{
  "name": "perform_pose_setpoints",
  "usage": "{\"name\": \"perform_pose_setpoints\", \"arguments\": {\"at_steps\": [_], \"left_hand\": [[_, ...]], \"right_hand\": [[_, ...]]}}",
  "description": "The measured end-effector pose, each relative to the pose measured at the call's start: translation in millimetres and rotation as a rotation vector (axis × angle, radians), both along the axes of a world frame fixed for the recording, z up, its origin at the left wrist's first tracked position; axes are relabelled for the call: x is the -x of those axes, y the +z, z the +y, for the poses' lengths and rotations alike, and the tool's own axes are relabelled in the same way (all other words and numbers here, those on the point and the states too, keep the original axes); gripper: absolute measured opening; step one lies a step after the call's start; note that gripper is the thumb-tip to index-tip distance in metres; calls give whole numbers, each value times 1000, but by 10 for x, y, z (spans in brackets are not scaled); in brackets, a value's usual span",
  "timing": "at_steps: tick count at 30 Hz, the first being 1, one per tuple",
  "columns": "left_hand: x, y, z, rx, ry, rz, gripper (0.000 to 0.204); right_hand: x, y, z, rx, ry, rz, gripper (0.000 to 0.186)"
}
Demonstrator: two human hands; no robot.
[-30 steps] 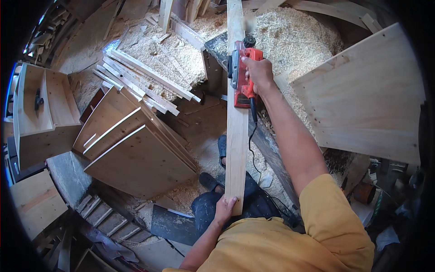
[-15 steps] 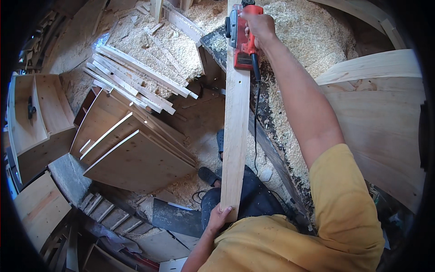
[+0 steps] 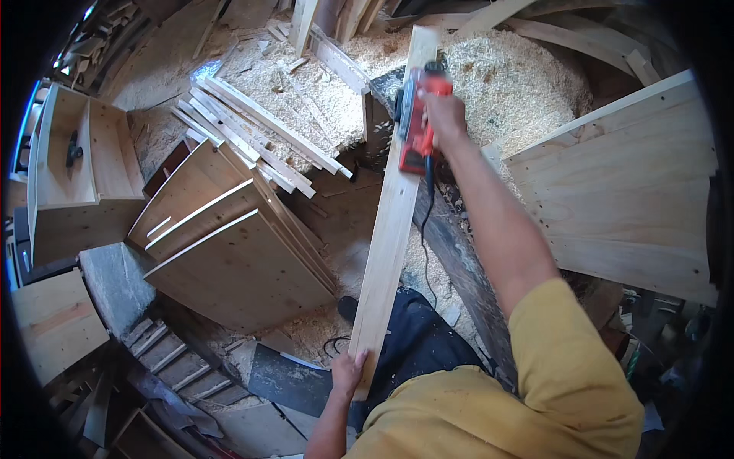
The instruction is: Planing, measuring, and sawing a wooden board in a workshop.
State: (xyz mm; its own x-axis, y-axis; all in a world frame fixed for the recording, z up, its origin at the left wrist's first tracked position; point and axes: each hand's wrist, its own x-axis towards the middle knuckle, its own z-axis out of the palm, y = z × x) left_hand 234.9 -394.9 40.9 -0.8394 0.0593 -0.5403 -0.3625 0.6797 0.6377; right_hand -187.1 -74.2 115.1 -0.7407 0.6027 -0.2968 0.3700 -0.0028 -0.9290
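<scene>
A long pale wooden board slants from my lap up to a dark support at the far end. My right hand is wrapped round the handle of a red electric planer, which sits on the far part of the board. The planer is slightly smeared by motion, and its black cord hangs along the board's right side. At the near end, my left hand grips the board's left edge, the thumb on its top face.
Several loose wooden strips lie on shavings at the far left. Wooden panels lean together left of the board. A heap of shavings is at the far right, near a large panel. A dark beam runs beneath the board's right side.
The planer in my right hand has come nearer along the board, uncovering the board's far end. The near end with my left hand sits slightly farther left, and the whole view has shifted.
</scene>
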Motion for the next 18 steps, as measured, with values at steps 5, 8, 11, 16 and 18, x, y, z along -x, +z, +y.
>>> {"name": "perform_pose_setpoints", "arguments": {"at_steps": [5, 8, 11, 16, 18], "left_hand": [[-670, 90, -401, -33, 92, -149, 39], [-762, 49, -406, -10, 123, -188, 38], [-713, 18, -373, -18, 116, -188, 34], [-664, 3, -366, -64, 162, -211, 33], [-677, -24, -375, -87, 169, -171, 30]], "right_hand": [[-702, 45, -438, 66, -82, -98, 18], [-638, 59, -437, 56, -63, 3, 20], [-439, 25, -354, 61, -72, -28, 19], [-90, -43, -183, 37, -59, -13, 17], [90, -54, -100, 29, -67, 8, 16]]}}
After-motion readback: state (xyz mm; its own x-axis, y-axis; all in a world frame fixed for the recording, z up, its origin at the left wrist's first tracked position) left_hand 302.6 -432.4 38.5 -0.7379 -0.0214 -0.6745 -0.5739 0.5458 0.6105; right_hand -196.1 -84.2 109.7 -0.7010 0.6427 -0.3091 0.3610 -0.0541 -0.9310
